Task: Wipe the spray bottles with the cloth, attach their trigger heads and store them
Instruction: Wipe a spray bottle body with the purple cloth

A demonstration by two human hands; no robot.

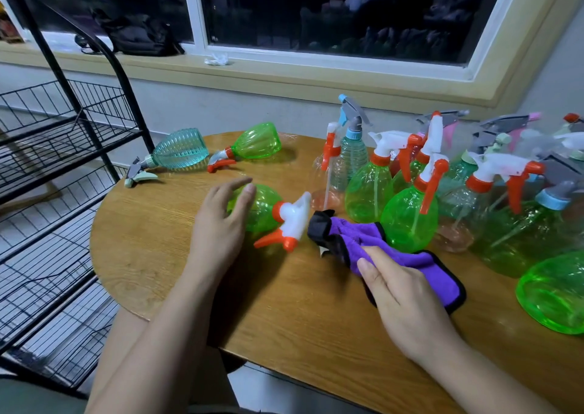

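Observation:
A green spray bottle with a white and orange trigger head lies on its side on the wooden table. My left hand rests on its left side with relaxed fingers. A purple cloth with black edging lies flat to the right of the bottle. My right hand lies on the cloth's near part, fingers straight. Two more bottles lie on their sides at the table's far left: a teal ribbed one and a green one.
Several upright spray bottles crowd the right half of the table, some green, some clear. A black wire rack with several shelves stands left of the table. Behind is a window sill with a dark bag.

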